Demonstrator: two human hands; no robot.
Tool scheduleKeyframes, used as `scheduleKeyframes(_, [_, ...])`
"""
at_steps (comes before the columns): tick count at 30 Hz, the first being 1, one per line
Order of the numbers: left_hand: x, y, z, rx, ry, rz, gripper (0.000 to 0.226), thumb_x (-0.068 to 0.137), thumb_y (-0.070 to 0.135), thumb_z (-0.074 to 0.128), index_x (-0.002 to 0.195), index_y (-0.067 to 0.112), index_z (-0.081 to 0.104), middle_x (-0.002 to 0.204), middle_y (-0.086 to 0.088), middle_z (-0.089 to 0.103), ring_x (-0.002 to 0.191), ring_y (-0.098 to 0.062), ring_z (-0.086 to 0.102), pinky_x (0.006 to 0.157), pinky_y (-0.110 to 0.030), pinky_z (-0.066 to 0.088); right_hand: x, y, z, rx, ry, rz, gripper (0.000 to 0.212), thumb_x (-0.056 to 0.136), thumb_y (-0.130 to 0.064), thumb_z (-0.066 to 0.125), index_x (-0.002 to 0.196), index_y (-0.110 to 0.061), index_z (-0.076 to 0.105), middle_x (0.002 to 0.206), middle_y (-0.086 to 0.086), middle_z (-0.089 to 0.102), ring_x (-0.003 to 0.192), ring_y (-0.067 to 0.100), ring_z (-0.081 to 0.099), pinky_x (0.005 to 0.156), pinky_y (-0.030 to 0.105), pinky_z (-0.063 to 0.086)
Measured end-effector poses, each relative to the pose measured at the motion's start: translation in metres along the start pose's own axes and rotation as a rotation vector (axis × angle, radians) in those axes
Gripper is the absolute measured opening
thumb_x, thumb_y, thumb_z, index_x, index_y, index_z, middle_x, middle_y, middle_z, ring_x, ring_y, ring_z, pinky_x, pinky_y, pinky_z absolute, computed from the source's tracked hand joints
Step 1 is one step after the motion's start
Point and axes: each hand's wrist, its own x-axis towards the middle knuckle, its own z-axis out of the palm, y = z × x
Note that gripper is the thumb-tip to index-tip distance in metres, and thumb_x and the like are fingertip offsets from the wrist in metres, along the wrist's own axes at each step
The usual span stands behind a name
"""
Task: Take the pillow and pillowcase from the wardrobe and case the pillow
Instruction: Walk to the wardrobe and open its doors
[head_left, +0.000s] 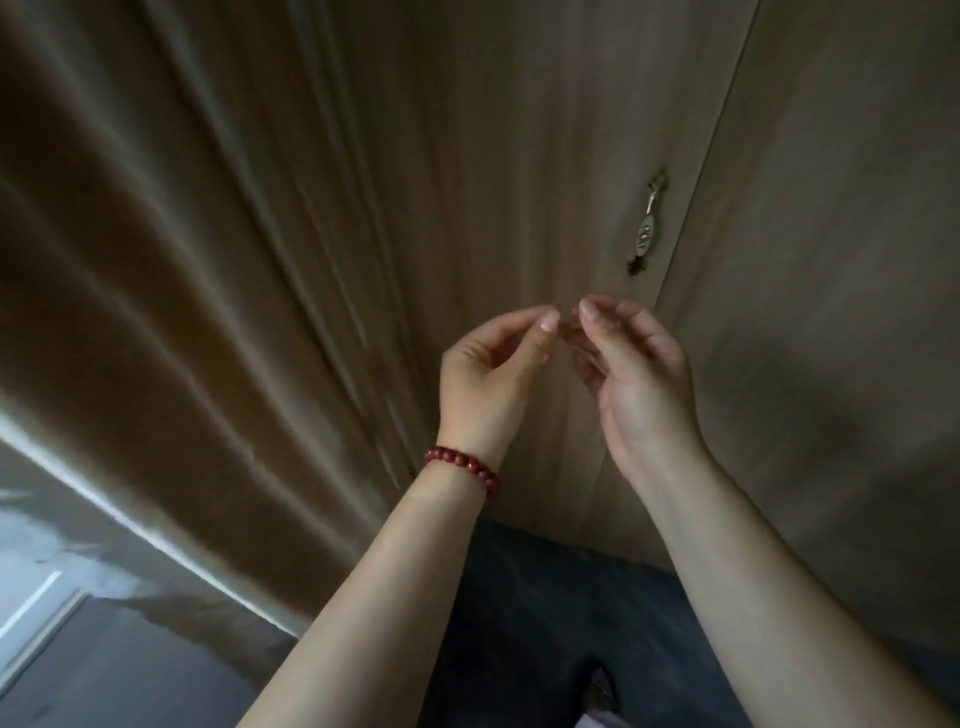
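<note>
You're facing the shut wardrobe (519, 156), nothing in hand.
You're holding the left hand (493, 364) and right hand (639, 374) up just below the handle (647, 236), fingers loosely curled, gripping nothing. Pillow and pillowcase aren't showing, probably inside. Expect both light and soft: grab the pillow by its sides, the case by its open hem.

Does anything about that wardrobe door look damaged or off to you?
Yes, slightly: the metal handle on the closed wardrobe door has dark, ragged patches at its top and bottom ends, as if the surface has chipped there. Nothing else stands out.
</note>
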Motion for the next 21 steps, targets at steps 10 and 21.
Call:
scheduleKeyframes(10, [0.085,-0.023,0.091,-0.050,-0.067,0.021,0.008,0.082,0.012,0.066,0.079,0.019,0.068,0.066,0.013,0.067,0.065,0.001,0.060,0.061,-0.010,0.046,0.095,-0.026,-0.060,-0.046,0.062,-0.081,0.006,0.073,-0.024,0.068,0.078,-0.026,0.067,0.074,-0.010,0.070,0.073,0.005,0.061,0.065,0.016,0.047])
scheduleKeyframes(21, [0.142,-0.053,0.132,0.008,0.000,-0.031,0.008,0.088,0.020,0.060,0.092,0.024,0.066,0.080,0.016,0.067,0.073,0.011,0.060,0.063,-0.006,0.045,0.157,-0.022,-0.096,-0.064,0.118,-0.090,0.014,0.081,-0.010,0.067,0.079,-0.023,0.068,0.073,-0.012,0.069,0.075,0.002,0.064,0.065,0.014,0.048])
